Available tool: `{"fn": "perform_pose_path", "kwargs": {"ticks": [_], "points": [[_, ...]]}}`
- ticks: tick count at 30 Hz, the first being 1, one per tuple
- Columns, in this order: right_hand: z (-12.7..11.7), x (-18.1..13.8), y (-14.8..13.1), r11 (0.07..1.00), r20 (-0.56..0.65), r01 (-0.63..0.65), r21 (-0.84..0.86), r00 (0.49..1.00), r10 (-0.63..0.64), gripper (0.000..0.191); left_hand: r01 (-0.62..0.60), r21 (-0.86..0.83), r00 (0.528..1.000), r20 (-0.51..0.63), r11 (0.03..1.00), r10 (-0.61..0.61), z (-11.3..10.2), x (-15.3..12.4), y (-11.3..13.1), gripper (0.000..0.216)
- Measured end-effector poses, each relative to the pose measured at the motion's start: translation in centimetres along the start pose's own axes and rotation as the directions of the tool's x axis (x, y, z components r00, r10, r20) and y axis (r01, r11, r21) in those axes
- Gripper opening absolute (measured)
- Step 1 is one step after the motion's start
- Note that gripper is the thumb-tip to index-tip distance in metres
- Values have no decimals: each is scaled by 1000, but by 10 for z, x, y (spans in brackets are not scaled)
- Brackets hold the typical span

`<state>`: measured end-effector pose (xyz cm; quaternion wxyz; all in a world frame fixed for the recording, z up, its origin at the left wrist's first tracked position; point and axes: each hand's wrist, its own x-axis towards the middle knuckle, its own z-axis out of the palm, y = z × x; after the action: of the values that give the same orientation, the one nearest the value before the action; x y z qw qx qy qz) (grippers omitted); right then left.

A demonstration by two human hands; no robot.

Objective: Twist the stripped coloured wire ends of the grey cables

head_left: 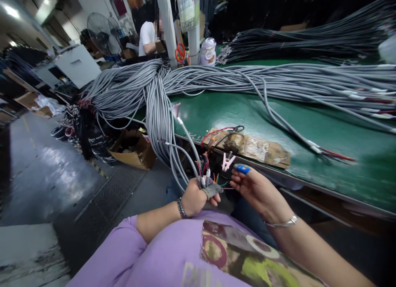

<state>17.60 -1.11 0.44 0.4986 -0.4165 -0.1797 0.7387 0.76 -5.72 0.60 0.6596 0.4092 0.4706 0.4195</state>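
My left hand [198, 196], with a grey covering on its thumb, is closed around the ends of grey cables [192, 165]. Coloured wires [204, 163] fan out from the stripped ends above that fist. Just to the right, my right hand [252, 190] has its fingers pinched, with blue tape round one digit. A thin pinkish wire runs from the left hand into this pinch. A pale pink clip [227, 161] stands at the table edge between and above both hands. Behind it lies a taped cardboard strip [266, 151] with a brown lump and red and black leads.
A large bundle of grey cables [210, 78] lies across the green table [216, 114] and hangs over its left edge. Dark cables [293, 39] are piled behind. An open cardboard box [133, 149] sits below left. Another person [147, 37] is at the back beside a post.
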Motion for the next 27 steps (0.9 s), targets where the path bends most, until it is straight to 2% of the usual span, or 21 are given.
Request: {"fn": "perform_pose_path", "kwargs": {"ticks": [4, 8, 13, 17, 19, 23, 27], "points": [[-6, 2, 3, 992, 100, -93, -88, 990, 102, 24, -35, -91, 999, -36, 995, 32, 0, 6, 1, 40], [-1, 0, 0, 974, 224, -100, -202, 964, 145, 34, -23, -54, 998, -57, 998, 20, 3, 8, 3, 40], [13, -11, -4, 903, 363, 88, -420, 928, 79, 27, -35, 65, 999, -37, 997, 38, 3, 8, 0, 39], [22, -19, -3, 886, 434, 150, -439, 899, 63, 27, -44, 110, 999, -4, 993, 45, 2, 9, 0, 38], [23, -21, -3, 881, 449, 166, -442, 892, 57, 26, -17, 131, 1000, 27, 991, 13, 3, 9, 3, 39], [19, -19, -3, 868, 403, 205, -453, 915, -5, 27, 43, 174, 997, 55, 984, -54, 5, 10, 12, 43], [17, -18, 1, 848, 351, 254, -465, 932, -87, 29, 32, 157, 998, 40, 987, -39, 7, 10, 13, 47]]}}
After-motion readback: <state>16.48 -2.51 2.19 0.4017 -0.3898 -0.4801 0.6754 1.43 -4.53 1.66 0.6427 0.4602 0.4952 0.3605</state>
